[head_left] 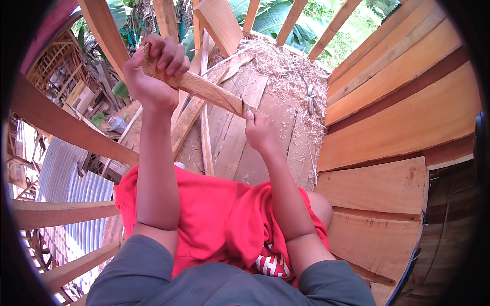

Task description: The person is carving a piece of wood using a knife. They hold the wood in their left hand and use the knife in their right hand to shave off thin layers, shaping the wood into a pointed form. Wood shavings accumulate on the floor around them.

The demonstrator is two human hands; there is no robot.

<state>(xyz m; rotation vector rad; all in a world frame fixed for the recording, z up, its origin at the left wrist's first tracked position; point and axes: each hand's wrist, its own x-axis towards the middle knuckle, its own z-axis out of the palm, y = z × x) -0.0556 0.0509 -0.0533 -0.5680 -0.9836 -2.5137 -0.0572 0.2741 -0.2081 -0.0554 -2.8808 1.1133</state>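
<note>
A flat piece of wood (209, 92) slants across in front of me, raised above the floor, broader at its upper left end and narrower at its lower right end. My left hand (155, 71) is closed round the broad end, fingers curled over the top. At the narrow end my right hand (261, 131) is closed, its thumb up against the wood. A thin dark thing shows beside that thumb, too small to make out. Red cloth (214, 219) lies over my lap, below both forearms.
Wood shavings (301, 81) cover the far and right parts of the plank floor (229, 153). Long wooden strips (205, 132) lie left of centre. Upright slats (291, 23) stand at the far edge, a board wall (393, 122) on the right. Corrugated metal sheets (76, 173) lie outside, left.
</note>
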